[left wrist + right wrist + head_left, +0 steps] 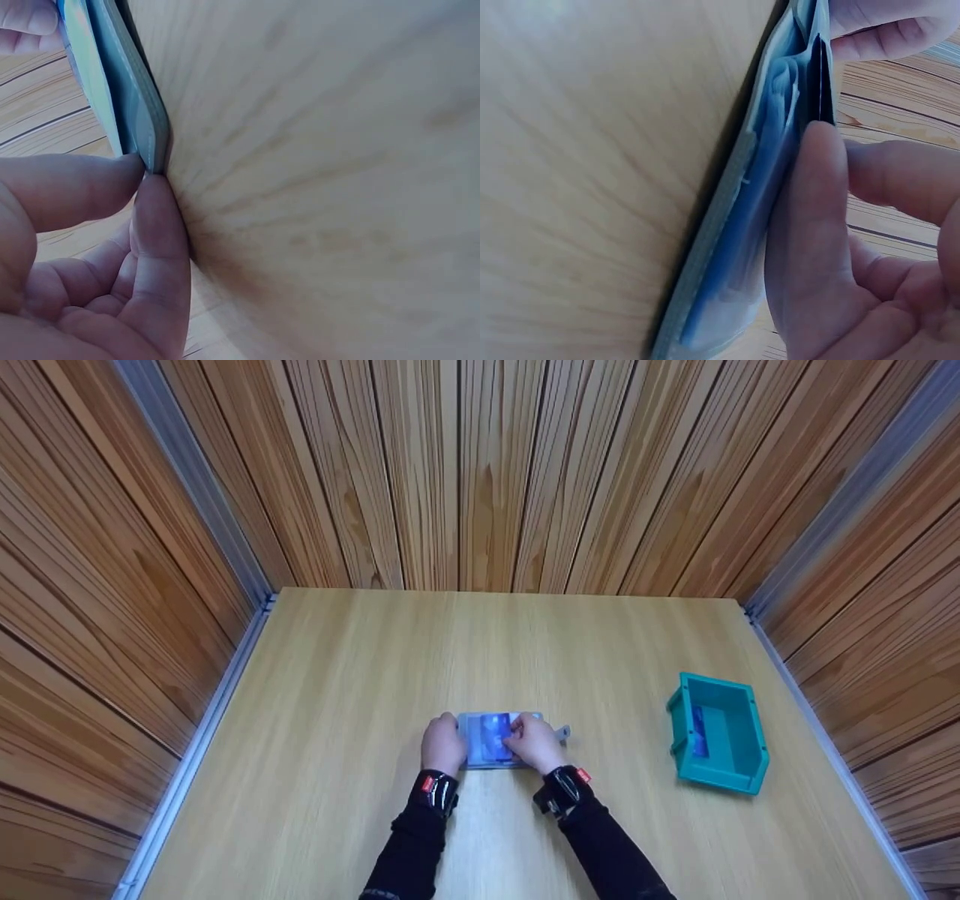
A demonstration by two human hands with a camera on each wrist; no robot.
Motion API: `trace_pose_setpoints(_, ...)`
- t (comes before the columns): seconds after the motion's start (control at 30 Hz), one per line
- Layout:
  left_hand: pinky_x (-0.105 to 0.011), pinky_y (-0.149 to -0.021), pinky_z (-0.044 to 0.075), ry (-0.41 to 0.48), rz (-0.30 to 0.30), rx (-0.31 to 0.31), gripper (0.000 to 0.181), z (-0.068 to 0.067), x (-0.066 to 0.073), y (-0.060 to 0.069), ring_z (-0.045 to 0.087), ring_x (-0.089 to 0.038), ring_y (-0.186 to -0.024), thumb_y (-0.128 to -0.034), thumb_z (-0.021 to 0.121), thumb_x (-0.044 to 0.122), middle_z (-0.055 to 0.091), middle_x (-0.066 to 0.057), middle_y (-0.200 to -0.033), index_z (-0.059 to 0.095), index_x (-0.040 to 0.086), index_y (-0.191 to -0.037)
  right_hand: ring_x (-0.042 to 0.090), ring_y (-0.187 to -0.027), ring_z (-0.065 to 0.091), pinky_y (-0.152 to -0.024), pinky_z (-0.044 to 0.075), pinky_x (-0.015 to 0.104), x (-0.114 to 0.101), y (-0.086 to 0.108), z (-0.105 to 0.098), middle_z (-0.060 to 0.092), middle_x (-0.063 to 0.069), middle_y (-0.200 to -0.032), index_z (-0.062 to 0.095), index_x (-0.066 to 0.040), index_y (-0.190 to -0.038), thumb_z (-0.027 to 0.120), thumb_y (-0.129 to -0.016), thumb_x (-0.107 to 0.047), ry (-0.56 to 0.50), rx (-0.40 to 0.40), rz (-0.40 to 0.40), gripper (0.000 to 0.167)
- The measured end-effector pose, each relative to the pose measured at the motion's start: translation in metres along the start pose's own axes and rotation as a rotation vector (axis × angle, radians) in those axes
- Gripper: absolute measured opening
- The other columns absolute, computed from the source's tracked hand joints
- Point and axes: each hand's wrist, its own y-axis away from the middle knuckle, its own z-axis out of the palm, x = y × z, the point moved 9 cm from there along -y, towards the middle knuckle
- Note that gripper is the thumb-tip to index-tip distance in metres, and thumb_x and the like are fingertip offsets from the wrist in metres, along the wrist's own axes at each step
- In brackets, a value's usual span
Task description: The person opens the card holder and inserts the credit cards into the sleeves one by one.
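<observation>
A pale grey-blue card holder [472,740] lies unfolded on the table, its strap [562,733] sticking out at the right. On its inner side is a blue card [495,737]. My left hand [443,745] pinches the holder's left edge; in the left wrist view the thumb and forefinger meet at the holder's corner [154,142]. My right hand [537,743] pinches the blue card's right edge between thumb and forefinger. Layered clear sleeves [761,202] fan up in the right wrist view. Whether a sleeve is also between those fingertips, I cannot tell.
A teal bin [724,780] stands on the right of the table, with a small blue item [699,731] inside against its left wall. Wood-patterned panels [487,472] rise behind and at both sides, and metal rails [202,735] edge the table.
</observation>
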Motion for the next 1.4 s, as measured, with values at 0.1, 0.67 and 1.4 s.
trace_pose_setpoints(0.1, -0.049, -0.073, 0.049, -0.009, 0.008, 0.006, 0.008, 0.000, 0.000, 0.000, 0.061, -0.038, -0.079, -0.0770, 0.062, -0.008, 0.060, -0.017, -0.079, 0.061, -0.004, -0.084, 0.015, -0.064, 0.056, -0.058, 0.048, 0.029, -0.002, 0.000, 0.001, 0.058, 0.003, -0.075, 0.061, 0.002, -0.098, 0.074, -0.084, -0.006, 0.013, -0.001, -0.010, 0.021)
trace_pose_setpoints(0.67, -0.049, -0.077, 0.050, -0.019, 0.003, -0.008, 0.013, 0.000, 0.001, -0.001, 0.062, -0.038, -0.083, -0.0766, 0.063, -0.009, 0.062, -0.019, -0.083, 0.062, -0.006, -0.089, 0.014, -0.067, 0.056, -0.062, 0.048, 0.030, -0.011, -0.003, 0.009, 0.059, 0.001, -0.078, 0.064, 0.003, -0.102, 0.070, -0.085, -0.006, 0.077, -0.013, -0.054, 0.021)
trace_pose_setpoints(1.4, -0.050, -0.072, 0.049, 0.005, 0.022, 0.016, 0.013, 0.002, -0.002, 0.000, 0.061, -0.040, -0.079, -0.0722, 0.063, -0.009, 0.061, -0.018, -0.079, 0.060, -0.004, -0.084, 0.014, -0.055, 0.062, -0.059, 0.050, 0.028, -0.017, 0.000, 0.013, 0.058, 0.001, -0.072, 0.063, 0.006, -0.104, 0.071, -0.081, -0.004, 0.074, 0.003, -0.110, 0.026)
